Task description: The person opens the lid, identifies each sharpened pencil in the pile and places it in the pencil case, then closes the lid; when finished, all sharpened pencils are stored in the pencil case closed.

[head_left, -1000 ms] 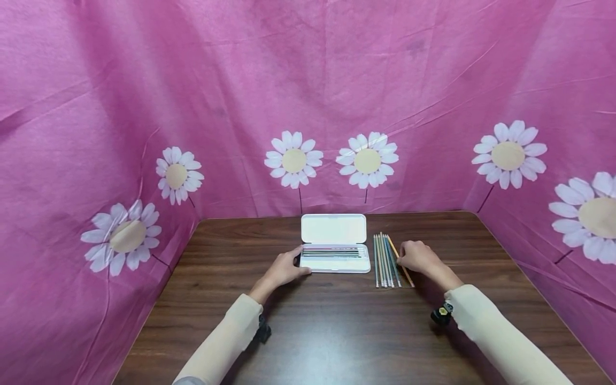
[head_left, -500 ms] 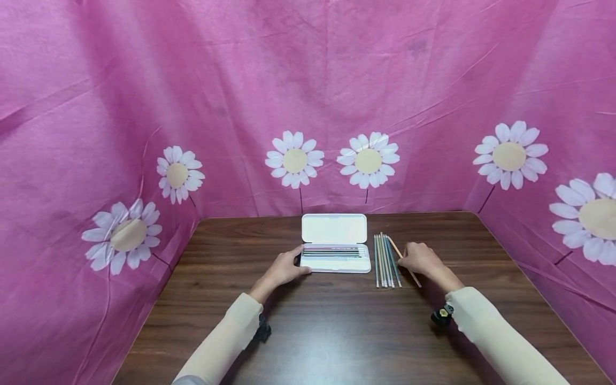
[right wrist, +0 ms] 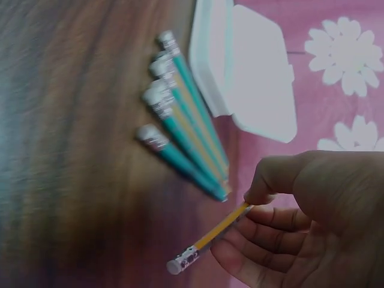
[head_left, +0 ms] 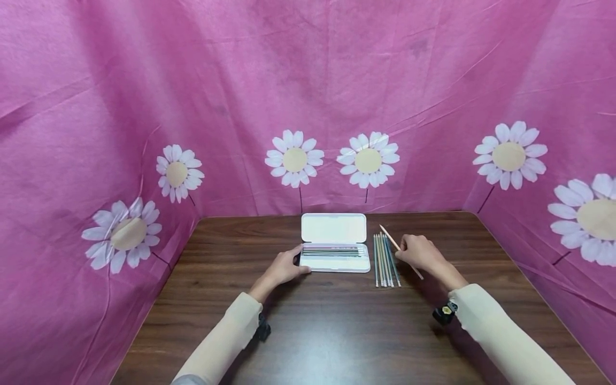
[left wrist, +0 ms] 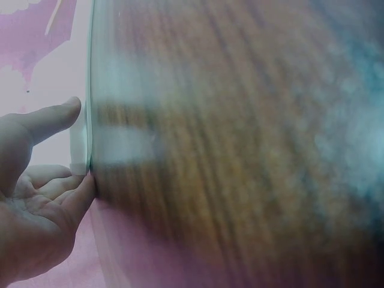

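Observation:
A white pencil case (head_left: 336, 266) lies with its lid (head_left: 333, 228) up and several pencils (head_left: 332, 252) in its upper part. My left hand (head_left: 284, 267) holds the case's left end, thumb at the front corner and fingers along the side; the left wrist view shows the thumb (left wrist: 57, 120) by the case edge. My right hand (head_left: 420, 252) pinches a yellow pencil (right wrist: 223, 228) between thumb and fingers, its eraser end toward the table's front. Beside the hand, several green and yellow pencils (head_left: 384, 267) lie side by side, erasers toward me.
The brown wooden table (head_left: 308, 331) spreads in front of both arms. A pink cloth (head_left: 231, 107) printed with white daisies hangs behind the table and along both sides. A small black camera (head_left: 444, 314) sits at the right wrist.
My right hand has lifted the yellow pencil from the right side of the row; its pointed end has swung left over the other pencils. The left hand and case stay put.

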Demonstrator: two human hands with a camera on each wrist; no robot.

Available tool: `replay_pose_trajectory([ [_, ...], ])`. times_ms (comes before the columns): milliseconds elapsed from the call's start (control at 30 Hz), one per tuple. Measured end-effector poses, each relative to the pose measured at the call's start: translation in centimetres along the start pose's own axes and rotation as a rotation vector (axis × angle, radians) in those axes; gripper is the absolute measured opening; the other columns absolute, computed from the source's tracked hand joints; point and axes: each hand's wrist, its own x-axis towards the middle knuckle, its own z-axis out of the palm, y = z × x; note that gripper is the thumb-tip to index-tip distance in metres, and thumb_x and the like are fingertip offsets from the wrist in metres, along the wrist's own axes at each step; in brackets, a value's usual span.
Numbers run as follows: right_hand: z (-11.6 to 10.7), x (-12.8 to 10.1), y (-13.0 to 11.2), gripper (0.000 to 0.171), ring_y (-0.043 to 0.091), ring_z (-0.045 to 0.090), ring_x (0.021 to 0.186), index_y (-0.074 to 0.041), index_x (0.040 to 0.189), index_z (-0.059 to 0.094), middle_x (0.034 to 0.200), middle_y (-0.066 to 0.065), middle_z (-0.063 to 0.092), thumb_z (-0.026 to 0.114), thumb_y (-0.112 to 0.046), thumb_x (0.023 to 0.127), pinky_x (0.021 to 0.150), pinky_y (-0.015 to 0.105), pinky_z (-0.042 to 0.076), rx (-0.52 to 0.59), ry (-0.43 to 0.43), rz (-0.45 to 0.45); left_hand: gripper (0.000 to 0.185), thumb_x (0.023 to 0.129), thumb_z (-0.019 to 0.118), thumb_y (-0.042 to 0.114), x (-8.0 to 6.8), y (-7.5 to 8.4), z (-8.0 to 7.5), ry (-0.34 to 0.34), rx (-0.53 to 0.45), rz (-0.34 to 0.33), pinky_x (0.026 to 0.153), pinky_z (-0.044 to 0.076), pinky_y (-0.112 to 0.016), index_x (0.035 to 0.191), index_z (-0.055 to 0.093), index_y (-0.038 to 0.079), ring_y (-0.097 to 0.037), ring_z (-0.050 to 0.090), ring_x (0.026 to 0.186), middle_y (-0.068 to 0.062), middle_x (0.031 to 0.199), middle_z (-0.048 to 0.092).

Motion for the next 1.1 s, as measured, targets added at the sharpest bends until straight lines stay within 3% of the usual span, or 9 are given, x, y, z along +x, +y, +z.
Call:
replay_pose_trajectory([
  [167,-1.9,0.1,-3.5,0.014,0.018,0.054,0.060,-0.014,0.077,0.060,0.067,0.000,0.059,0.071,-0.018,0.084,0.055,0.033,0.042,-0.052,0.000,-0.022,0.082,0.092,0.084,0.030,0.0,-0.3,0.1,-0.003,0.006,0.010,0.122,0.044,-0.053,0.159,0.047,0.000,-0.040,0.055,0.144,-0.023,0.157,0.055],
  [500,-2.3,2.5,-7.5,0.013,0.015,0.051,0.060,-0.015,0.077,0.060,0.067,-0.002,0.057,0.071,-0.012,0.083,0.054,0.031,0.040,-0.111,-0.016,-0.196,0.082,0.093,0.083,0.031,0.1,-0.5,0.3,-0.002,-0.004,0.007,0.122,0.044,-0.052,0.160,0.046,0.001,-0.040,0.055,0.144,-0.024,0.156,0.055],
  [700,-1.9,3.6,-9.7,0.018,0.014,0.048,0.061,-0.015,0.075,0.057,0.067,-0.003,0.054,0.074,-0.010,0.081,0.055,0.030,0.038,-0.160,-0.053,-0.290,0.082,0.092,0.084,0.029,0.2,-0.5,0.3,0.003,0.016,0.018,0.120,0.046,-0.054,0.159,0.047,0.001,-0.041,0.058,0.141,-0.027,0.152,0.059],
  [867,-1.0,4.5,-11.2,0.018,0.014,0.050,0.062,-0.017,0.074,0.059,0.069,-0.004,0.056,0.074,-0.010,0.080,0.055,0.029,0.038,-0.198,-0.097,-0.318,0.081,0.092,0.084,0.029,0.4,-0.6,0.5,0.003,0.021,0.013,0.120,0.047,-0.053,0.160,0.047,0.002,-0.041,0.058,0.140,-0.026,0.152,0.059],
  [1100,0.5,5.9,-13.1,0.020,0.017,0.058,0.069,-0.017,0.075,0.063,0.074,-0.004,0.063,0.080,-0.013,0.083,0.060,0.035,0.049,-0.250,-0.156,-0.348,0.082,0.092,0.084,0.030,0.3,-0.5,0.4,0.006,0.016,0.008,0.119,0.047,-0.054,0.159,0.047,0.001,-0.041,0.058,0.141,-0.026,0.152,0.058],
])
